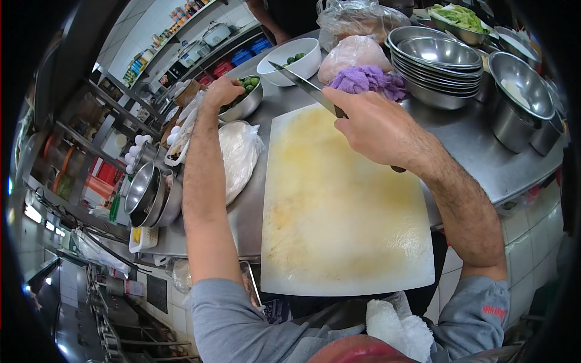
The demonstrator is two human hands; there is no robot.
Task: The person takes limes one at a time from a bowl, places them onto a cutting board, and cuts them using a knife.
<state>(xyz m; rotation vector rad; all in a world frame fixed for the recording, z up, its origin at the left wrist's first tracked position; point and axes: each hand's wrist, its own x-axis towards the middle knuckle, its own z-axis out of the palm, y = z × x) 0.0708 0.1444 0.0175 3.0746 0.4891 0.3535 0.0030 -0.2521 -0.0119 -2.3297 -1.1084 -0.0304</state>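
Note:
My right hand (375, 124) grips a kitchen knife (308, 88) by its dark handle, with the blade pointing up and left above the far edge of a white cutting board (348, 224). Yellowish stains mark the board, and nothing lies on it. My left hand (224, 92) reaches over the rim of a metal bowl (247, 106) holding small green limes (249, 83). Its fingers are curled in; whatever they may hold is hidden. Beyond the board, a white bowl (290, 68) contains a few more green limes.
A purple cloth (366, 81) lies behind the board near a bagged pale lump (354, 54). Stacked metal bowls (437, 63) stand to the right. On the left are a clear plastic bag (239, 157), eggs (138, 148) and more metal bowls (143, 187). A person (272, 21) stands across the table.

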